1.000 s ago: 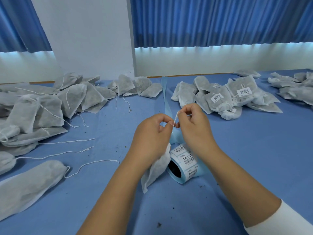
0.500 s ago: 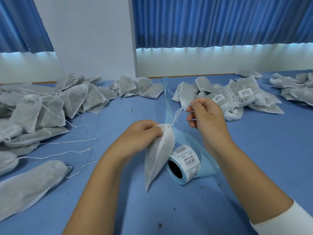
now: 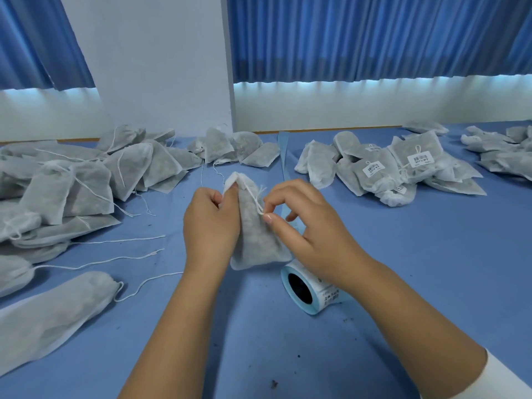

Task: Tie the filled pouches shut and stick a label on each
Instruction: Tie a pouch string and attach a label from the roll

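A filled grey-white pouch (image 3: 256, 237) stands upright between my hands above the blue table. My left hand (image 3: 210, 226) grips its left side, thumb near the gathered white top. My right hand (image 3: 311, 226) pinches the pouch's white drawstring (image 3: 254, 198) between thumb and forefinger against the pouch's front. A roll of barcode labels (image 3: 311, 289) on pale blue backing lies on its side just below my right hand, partly hidden by that wrist.
A heap of unlabelled pouches (image 3: 72, 180) with loose strings covers the left of the blue table (image 3: 431, 269). Labelled pouches (image 3: 388, 168) are piled at the back right, more pouches (image 3: 501, 151) at the far right. A backing strip (image 3: 283, 156) runs toward the wall.
The pouch has been lifted from hanging low to upright. My right hand came down from pulling the string up and now pinches it against the pouch's front; my left hand shifted to its side.
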The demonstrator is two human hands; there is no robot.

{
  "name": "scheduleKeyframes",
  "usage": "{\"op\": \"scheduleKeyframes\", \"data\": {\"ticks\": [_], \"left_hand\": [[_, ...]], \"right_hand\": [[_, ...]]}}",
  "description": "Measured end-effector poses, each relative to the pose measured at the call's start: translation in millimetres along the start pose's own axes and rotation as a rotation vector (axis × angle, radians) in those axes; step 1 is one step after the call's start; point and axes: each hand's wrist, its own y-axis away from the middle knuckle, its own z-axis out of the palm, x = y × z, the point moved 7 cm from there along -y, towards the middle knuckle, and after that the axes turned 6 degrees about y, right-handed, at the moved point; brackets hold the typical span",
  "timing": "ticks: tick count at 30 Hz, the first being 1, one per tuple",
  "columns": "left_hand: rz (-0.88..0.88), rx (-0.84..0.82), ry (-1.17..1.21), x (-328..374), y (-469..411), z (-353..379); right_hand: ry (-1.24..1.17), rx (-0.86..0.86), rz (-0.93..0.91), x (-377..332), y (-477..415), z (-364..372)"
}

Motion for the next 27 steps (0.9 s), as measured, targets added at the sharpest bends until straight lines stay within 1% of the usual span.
{"op": "scheduleKeyframes", "data": {"ticks": [2,5,8,10,11,12,14,16,18,19,20,22,23,24,25,27], "left_hand": [[-0.052,-0.064,0.050,-1,2,6],[-0.190,-0.208,0.163,-6,7,19],[-0.319,-0.393,0.364,-5,12,27],[-0.331,-0.524,0.449,0,17,31],[-0.315,-0.562,0.456,2,19,33],[-0.300,-0.566,0.453,3,21,34],[-0.283,-0.501,0.454,2,20,34],[-0.299,-0.439,0.464,0,18,32],[-0.307,-0.404,0.435,-3,16,31],[-0.307,-0.394,0.416,-5,15,30],[-0.309,-0.391,0.403,-6,15,30],[-0.318,-0.403,0.388,-7,17,33],[-0.314,-0.404,0.367,-7,19,35],[-0.299,-0.389,0.333,-6,20,35],[-0.267,-0.359,0.293,-5,20,35],[-0.175,-0.272,0.225,-2,20,33]], "right_hand": [[0.029,-0.024,-0.002,0,0,2],[0.078,-0.061,0.003,2,1,4],[0.115,-0.053,0.019,5,1,2],[0.120,-0.043,0.052,9,0,0],[0.109,-0.047,0.071,11,-1,-1],[0.084,-0.057,0.088,13,-1,-2],[-0.020,-0.078,0.130,16,-2,-6],[-0.136,-0.059,0.215,25,-4,-17],[-0.215,-0.044,0.378,45,-3,-31],[-0.240,-0.080,0.483,57,1,-35],[-0.253,-0.162,0.587,68,6,-36],[-0.244,-0.418,0.745,84,23,-31],[-0.228,-0.533,0.785,89,31,-28],[-0.212,-0.611,0.801,91,37,-27],[-0.195,-0.646,0.802,93,39,-28],[-0.161,-0.632,0.782,94,38,-33]]}}
